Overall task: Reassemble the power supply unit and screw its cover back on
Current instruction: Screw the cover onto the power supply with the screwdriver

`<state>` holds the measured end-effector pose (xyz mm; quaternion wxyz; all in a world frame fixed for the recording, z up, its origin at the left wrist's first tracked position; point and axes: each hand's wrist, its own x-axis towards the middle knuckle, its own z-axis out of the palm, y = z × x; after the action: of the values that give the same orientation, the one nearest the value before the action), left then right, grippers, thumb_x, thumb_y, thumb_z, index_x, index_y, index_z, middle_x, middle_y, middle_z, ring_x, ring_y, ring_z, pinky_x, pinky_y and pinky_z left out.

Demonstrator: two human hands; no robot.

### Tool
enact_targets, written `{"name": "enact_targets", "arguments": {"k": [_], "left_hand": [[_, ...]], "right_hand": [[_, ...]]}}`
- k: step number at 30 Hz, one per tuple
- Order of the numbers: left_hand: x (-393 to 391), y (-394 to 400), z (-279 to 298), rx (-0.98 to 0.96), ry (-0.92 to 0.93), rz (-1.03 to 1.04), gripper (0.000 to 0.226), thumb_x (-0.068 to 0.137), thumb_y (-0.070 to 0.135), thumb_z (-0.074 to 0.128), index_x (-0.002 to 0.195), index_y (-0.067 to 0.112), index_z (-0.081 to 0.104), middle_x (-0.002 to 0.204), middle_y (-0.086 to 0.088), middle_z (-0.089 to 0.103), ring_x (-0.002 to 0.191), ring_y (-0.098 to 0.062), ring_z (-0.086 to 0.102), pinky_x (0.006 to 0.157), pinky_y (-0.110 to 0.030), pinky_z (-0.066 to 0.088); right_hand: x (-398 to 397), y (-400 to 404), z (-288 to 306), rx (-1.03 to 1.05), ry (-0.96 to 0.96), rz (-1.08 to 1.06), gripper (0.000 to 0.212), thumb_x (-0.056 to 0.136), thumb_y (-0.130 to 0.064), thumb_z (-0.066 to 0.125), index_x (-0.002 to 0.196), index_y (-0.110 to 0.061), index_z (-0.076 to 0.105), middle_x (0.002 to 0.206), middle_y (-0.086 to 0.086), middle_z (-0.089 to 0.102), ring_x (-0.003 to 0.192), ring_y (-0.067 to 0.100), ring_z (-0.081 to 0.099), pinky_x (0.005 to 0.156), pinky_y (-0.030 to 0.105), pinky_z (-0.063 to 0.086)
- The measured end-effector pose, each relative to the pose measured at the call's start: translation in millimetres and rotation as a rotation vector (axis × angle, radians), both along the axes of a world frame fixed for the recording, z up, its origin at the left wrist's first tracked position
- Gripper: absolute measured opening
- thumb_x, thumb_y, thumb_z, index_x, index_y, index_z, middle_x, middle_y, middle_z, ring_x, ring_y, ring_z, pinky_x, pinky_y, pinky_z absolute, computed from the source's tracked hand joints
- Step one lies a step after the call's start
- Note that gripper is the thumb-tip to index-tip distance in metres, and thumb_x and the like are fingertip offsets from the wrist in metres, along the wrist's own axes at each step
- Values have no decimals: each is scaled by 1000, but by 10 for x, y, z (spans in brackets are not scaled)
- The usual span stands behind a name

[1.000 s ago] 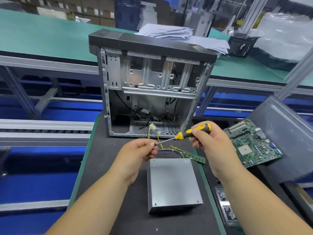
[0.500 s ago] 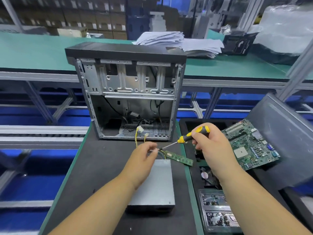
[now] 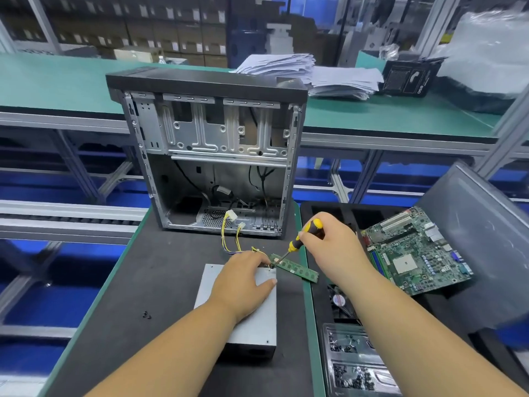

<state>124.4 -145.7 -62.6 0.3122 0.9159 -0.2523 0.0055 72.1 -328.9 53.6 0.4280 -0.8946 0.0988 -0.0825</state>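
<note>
A dark matte desk [image 3: 160,276] with a green edge carries the flat grey metal power supply unit [image 3: 254,319], which lies just in front of the open grey steel computer case [image 3: 217,156]. Left of the unit sit two small black screws [image 3: 146,314]. The left hand [image 3: 246,279] presses flat on the unit's lid, fingers relaxed. The right hand [image 3: 329,245] grips a yellow-and-black screwdriver [image 3: 297,242], its tip at the unit's far right corner beside a green memory stick [image 3: 297,269]. Right of the unit, a green motherboard [image 3: 415,250] rests on a black tray [image 3: 323,207]. Behind the case runs a green-topped bench [image 3: 57,84] with stacked white papers [image 3: 315,73]; blurred shelving fills the room.
</note>
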Motion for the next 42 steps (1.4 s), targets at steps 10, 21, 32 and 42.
{"name": "enact_targets", "arguments": {"k": [10, 21, 32, 42], "left_hand": [[51, -6, -3, -90, 67, 41, 17, 83, 37, 70, 100, 35, 66, 103, 20, 61, 105, -4, 50, 93, -22, 43], [91, -15, -24, -99, 80, 32, 13, 82, 35, 70, 94, 36, 65, 98, 20, 61, 100, -4, 50, 89, -20, 42], [86, -26, -23, -155, 104, 44, 6, 84, 33, 69, 89, 33, 67, 94, 19, 62, 101, -3, 50, 88, -19, 42], [95, -32, -40, -156, 79, 47, 9, 84, 34, 70, 92, 32, 67, 95, 18, 62, 100, -5, 51, 89, -21, 43]], "right_hand": [[187, 24, -21, -61, 80, 88, 10, 92, -24, 56, 85, -19, 52, 78, -14, 73, 40, 3, 42, 50, 28, 40], [327, 124, 267, -389, 150, 318, 9, 83, -21, 63, 88, -19, 56, 85, 1, 65, 80, 23, 61, 71, 41, 54], [609, 399, 344, -1045, 254, 282, 27, 93, -27, 53, 69, -17, 48, 65, -2, 44, 54, 14, 39, 45, 29, 28], [554, 270, 301, -767, 219, 382, 22, 94, -30, 60, 93, -19, 41, 83, 0, 49, 68, 14, 46, 52, 28, 31]]}}
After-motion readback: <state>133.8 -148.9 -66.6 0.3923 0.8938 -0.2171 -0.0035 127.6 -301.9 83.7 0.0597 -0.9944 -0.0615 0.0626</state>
